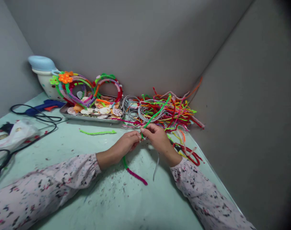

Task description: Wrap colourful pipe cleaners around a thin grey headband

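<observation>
My left hand [126, 144] is closed in a pinch on a wire wrapped in pipe cleaner; its green and magenta end [135, 175] hangs below the fingers. Close beside it, my right hand [158, 138] pinches a bright green pipe cleaner [157, 111], whose free length slants up and away to the right. A bare grey wire end [156, 167] hangs beneath my right hand. The fingers hide where the pipe cleaner meets the wire. Left of my hands, a loose lime-green pipe cleaner [97, 132] lies on the table.
Behind my hands are a heap of coloured pipe cleaners [181, 111] and coiled grey wire [145, 114]. A metal tray [92, 118] holds shells and wrapped headbands [109, 78]. Red-handled scissors [194, 157] lie right. Left are a black cable [35, 140], plastic bag [18, 135] and blue-lidded bin [43, 75].
</observation>
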Demonstrator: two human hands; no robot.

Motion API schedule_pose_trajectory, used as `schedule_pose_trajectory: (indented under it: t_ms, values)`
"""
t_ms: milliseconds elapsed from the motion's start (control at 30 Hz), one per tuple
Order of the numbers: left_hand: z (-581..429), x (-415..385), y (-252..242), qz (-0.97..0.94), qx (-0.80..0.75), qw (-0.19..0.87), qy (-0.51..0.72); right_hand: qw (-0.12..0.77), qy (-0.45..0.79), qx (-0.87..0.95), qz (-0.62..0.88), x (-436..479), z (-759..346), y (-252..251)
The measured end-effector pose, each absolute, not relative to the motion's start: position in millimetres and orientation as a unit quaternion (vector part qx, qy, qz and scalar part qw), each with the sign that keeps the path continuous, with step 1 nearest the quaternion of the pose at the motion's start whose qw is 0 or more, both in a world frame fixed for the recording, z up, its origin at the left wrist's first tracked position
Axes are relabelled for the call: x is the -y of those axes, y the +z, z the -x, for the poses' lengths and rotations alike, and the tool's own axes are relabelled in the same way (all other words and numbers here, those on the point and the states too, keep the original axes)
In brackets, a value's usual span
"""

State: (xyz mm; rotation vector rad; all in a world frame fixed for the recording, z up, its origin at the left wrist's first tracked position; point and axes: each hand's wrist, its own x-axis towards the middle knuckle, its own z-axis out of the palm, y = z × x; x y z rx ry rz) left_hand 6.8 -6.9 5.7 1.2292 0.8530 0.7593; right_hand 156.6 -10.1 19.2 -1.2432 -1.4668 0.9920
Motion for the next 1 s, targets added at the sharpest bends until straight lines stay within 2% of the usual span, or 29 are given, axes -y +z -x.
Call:
schedule_pose_trajectory:
  t_ms: [433, 767, 1000]
  values:
    - [-7.1, 7.4, 4.5, -0.56, -0.397, 0.642, 0.342, 0.472, 0.39, 0.604, 0.511, 13.3, -153.8, 21.8]
    - [-5.9, 7.3, 7.1, -0.566, -0.396, 0.635, 0.347, 0.481, 0.343, 0.633, 0.5, 15.0, -154.7, 16.2]
    - [-4.1, 3.9, 0.7, -0.568, -0.408, 0.62, 0.355, 0.471, 0.266, 0.68, 0.495, 19.2, -153.7, 19.4]
